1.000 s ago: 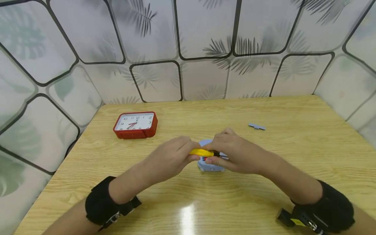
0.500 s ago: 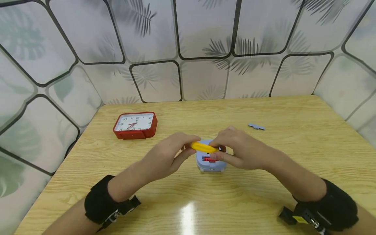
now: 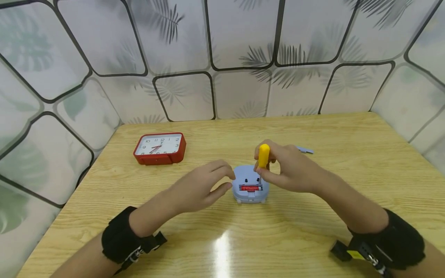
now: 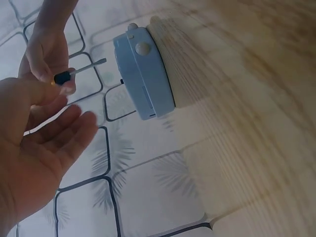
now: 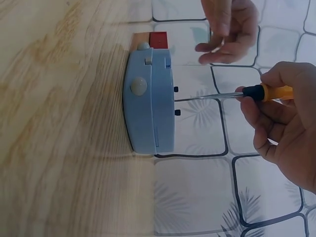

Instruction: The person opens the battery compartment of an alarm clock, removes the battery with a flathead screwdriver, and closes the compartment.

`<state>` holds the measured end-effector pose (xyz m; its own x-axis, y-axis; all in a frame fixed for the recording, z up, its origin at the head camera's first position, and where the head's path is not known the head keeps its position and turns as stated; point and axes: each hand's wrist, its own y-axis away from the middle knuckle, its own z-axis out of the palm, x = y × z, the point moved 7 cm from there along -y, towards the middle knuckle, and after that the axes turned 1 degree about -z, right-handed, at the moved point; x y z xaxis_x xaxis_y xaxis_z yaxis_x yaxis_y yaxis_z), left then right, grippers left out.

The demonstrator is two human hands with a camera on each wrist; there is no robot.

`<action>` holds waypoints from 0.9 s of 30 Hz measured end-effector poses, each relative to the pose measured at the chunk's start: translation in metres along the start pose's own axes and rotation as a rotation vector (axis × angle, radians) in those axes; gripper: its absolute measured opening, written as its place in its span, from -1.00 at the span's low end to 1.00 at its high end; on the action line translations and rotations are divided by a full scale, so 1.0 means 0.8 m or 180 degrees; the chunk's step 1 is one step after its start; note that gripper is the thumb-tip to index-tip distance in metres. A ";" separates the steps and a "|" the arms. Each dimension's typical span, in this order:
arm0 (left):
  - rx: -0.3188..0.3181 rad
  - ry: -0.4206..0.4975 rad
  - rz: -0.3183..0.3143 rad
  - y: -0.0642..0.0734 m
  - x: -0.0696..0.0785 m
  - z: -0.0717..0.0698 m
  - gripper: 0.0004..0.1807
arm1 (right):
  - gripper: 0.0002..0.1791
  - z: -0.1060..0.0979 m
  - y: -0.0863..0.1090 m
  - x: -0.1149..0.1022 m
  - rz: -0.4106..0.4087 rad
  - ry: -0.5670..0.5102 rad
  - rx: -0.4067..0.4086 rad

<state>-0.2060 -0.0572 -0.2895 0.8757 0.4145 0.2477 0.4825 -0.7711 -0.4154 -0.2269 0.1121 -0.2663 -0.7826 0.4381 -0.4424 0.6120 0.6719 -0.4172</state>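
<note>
A light blue alarm clock [image 3: 252,175] lies back side up on the table, two black knobs and an uncovered battery slot showing. Inside the slot is a red battery [image 3: 250,188]. My right hand [image 3: 290,168] pinches a screwdriver [image 3: 264,155] by its yellow handle, shaft pointing down. In the right wrist view, the shaft [image 5: 212,96] reaches the clock's back between the knobs, and in the head view its tip is by the battery's right end. My left hand [image 3: 203,187] holds nothing, its fingers loosely bent just left of the clock.
A red rectangular clock [image 3: 160,148] lies face up at the back left of the wooden table [image 3: 194,247]. Behind my right hand, a small blue cover piece [image 3: 306,150] is partly hidden. A patterned wall [image 3: 240,92] borders the table.
My left hand has let go of the yellow screwdriver handle. My right hand has swung the screwdriver from lying sideways to upright, tip down over the blue clock, uncovering the battery to view.
</note>
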 end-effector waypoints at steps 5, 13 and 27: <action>-0.0776 0.0093 -0.0183 0.005 -0.004 0.022 -0.74 | -0.70 -0.002 0.001 0.005 0.0096 0.0117 -0.0056; -0.1687 -0.0025 -0.0366 0.017 -0.006 0.049 -0.47 | -0.71 0.001 0.001 0.012 0.0199 0.0161 -0.0167; -0.1870 -0.0206 -0.0358 0.019 -0.007 0.054 -0.31 | -0.70 0.007 0.001 0.023 0.0274 0.0016 -0.0351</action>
<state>-0.2030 -0.0500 -0.3353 0.8282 0.5233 0.2005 0.4972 -0.8512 0.1679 -0.2400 0.1176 -0.2792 -0.7284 0.4997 -0.4688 0.6608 0.6932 -0.2878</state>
